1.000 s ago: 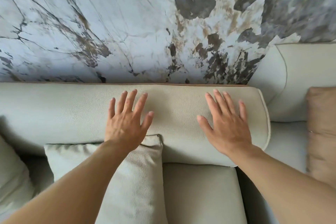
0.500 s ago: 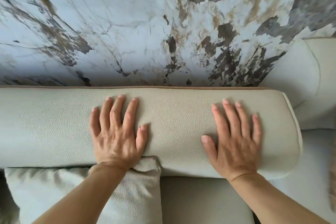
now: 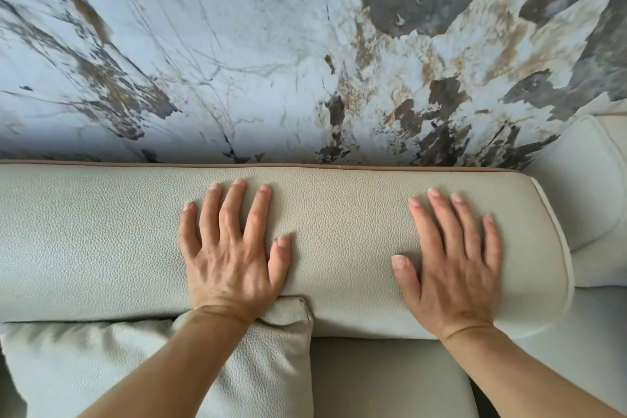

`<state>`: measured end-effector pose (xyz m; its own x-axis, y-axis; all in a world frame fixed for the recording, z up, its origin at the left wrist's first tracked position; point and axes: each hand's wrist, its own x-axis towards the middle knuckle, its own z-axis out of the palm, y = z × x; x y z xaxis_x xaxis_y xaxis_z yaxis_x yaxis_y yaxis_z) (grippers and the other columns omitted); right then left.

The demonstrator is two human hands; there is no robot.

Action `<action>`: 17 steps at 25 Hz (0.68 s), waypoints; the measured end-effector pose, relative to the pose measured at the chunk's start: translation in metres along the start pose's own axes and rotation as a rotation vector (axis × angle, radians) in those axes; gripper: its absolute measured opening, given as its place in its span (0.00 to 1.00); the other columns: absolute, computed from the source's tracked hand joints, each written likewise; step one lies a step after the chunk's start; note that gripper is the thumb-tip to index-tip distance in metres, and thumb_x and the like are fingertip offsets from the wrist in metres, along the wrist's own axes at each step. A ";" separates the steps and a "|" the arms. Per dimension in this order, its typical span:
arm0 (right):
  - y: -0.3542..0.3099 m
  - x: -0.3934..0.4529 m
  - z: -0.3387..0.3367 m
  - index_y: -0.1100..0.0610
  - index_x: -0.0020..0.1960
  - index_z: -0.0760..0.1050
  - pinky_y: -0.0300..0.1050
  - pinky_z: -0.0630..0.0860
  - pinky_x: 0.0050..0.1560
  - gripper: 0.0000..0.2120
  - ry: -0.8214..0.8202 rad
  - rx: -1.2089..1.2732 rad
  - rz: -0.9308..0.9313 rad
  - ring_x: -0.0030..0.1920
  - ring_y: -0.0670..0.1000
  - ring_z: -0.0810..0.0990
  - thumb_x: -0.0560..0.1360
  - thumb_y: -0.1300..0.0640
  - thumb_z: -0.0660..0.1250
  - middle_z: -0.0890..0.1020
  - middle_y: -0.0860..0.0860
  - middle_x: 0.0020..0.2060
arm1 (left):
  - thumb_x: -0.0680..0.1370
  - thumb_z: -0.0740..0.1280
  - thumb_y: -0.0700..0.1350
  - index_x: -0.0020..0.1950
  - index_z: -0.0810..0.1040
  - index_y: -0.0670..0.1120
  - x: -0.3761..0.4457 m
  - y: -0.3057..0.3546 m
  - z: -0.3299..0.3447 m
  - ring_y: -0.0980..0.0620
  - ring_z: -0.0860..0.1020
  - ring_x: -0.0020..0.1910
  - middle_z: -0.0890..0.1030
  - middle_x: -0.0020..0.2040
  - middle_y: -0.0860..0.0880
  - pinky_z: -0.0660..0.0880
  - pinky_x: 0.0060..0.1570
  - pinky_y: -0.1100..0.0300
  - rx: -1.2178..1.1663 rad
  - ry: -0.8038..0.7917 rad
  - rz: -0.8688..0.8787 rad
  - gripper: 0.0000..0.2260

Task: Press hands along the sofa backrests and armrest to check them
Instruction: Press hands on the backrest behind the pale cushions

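Observation:
A pale beige leather backrest [image 3: 339,234] runs across the view as a rounded bolster with brown piping along its top edge. My left hand [image 3: 230,258] lies flat on its middle, palm down, fingers spread and pointing at the wall. Near the bolster's right end, my right hand [image 3: 451,265] rests flat in the same way. Neither hand holds anything. A second backrest section [image 3: 590,187] begins at the far right.
A marble-patterned wall [image 3: 237,44] rises directly behind the sofa. A beige throw cushion [image 3: 152,366] leans against the backrest under my left forearm. The seat cushion [image 3: 390,380] shows between my arms.
Both hands have come down from hovering to lying flat on the backrest. The view has moved closer to the backrest and slightly left, so the tan cushion at right is out of sight.

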<state>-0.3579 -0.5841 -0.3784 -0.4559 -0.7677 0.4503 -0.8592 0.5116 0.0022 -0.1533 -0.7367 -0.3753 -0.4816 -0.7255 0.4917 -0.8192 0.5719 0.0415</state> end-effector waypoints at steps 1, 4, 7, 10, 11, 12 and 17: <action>0.001 0.003 0.002 0.52 0.75 0.59 0.64 0.53 0.73 0.32 0.001 -0.002 -0.004 0.74 0.58 0.61 0.76 0.38 0.46 0.65 0.54 0.74 | 0.77 0.50 0.61 0.72 0.65 0.50 0.002 0.001 0.002 0.39 0.65 0.71 0.71 0.70 0.42 0.57 0.70 0.38 0.000 0.004 0.000 0.27; 0.003 0.016 0.010 0.51 0.76 0.59 0.64 0.54 0.73 0.32 0.011 -0.002 -0.014 0.75 0.57 0.60 0.77 0.38 0.45 0.65 0.53 0.74 | 0.77 0.50 0.61 0.73 0.65 0.50 0.012 0.002 0.009 0.39 0.65 0.71 0.71 0.70 0.42 0.57 0.70 0.38 -0.008 0.011 -0.013 0.27; 0.005 0.030 0.018 0.51 0.76 0.58 0.64 0.54 0.73 0.32 0.028 -0.009 -0.022 0.75 0.57 0.60 0.77 0.38 0.44 0.65 0.53 0.74 | 0.77 0.50 0.61 0.73 0.65 0.50 0.021 0.001 0.017 0.39 0.64 0.71 0.70 0.70 0.43 0.56 0.70 0.38 -0.009 0.013 -0.027 0.27; 0.008 0.042 0.026 0.51 0.76 0.58 0.63 0.54 0.73 0.31 0.047 -0.004 -0.040 0.75 0.57 0.60 0.77 0.38 0.45 0.65 0.53 0.74 | 0.77 0.50 0.61 0.73 0.65 0.50 0.030 0.003 0.023 0.39 0.64 0.72 0.70 0.70 0.43 0.55 0.71 0.38 -0.012 0.017 -0.033 0.27; 0.009 0.046 0.028 0.51 0.76 0.58 0.63 0.53 0.73 0.31 0.052 -0.004 -0.044 0.75 0.56 0.60 0.77 0.38 0.45 0.65 0.53 0.75 | 0.77 0.50 0.61 0.73 0.65 0.50 0.033 0.004 0.025 0.39 0.64 0.72 0.70 0.70 0.43 0.54 0.71 0.38 -0.014 0.018 -0.038 0.27; 0.010 0.051 0.032 0.51 0.76 0.58 0.63 0.53 0.73 0.31 0.056 -0.004 -0.047 0.75 0.56 0.59 0.77 0.38 0.45 0.65 0.53 0.75 | 0.77 0.50 0.61 0.72 0.65 0.50 0.037 0.004 0.028 0.39 0.63 0.72 0.70 0.70 0.43 0.54 0.71 0.39 -0.014 0.016 -0.043 0.27; 0.013 0.081 0.051 0.51 0.76 0.58 0.62 0.53 0.73 0.31 0.078 -0.011 -0.070 0.75 0.56 0.59 0.77 0.38 0.44 0.65 0.53 0.74 | 0.77 0.49 0.61 0.73 0.64 0.50 0.060 0.003 0.044 0.40 0.62 0.72 0.69 0.71 0.43 0.52 0.71 0.40 -0.008 0.020 -0.066 0.28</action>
<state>-0.4176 -0.6593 -0.3870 -0.3751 -0.7696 0.5167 -0.8855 0.4623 0.0457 -0.1989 -0.7953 -0.3838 -0.4203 -0.7536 0.5053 -0.8463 0.5265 0.0814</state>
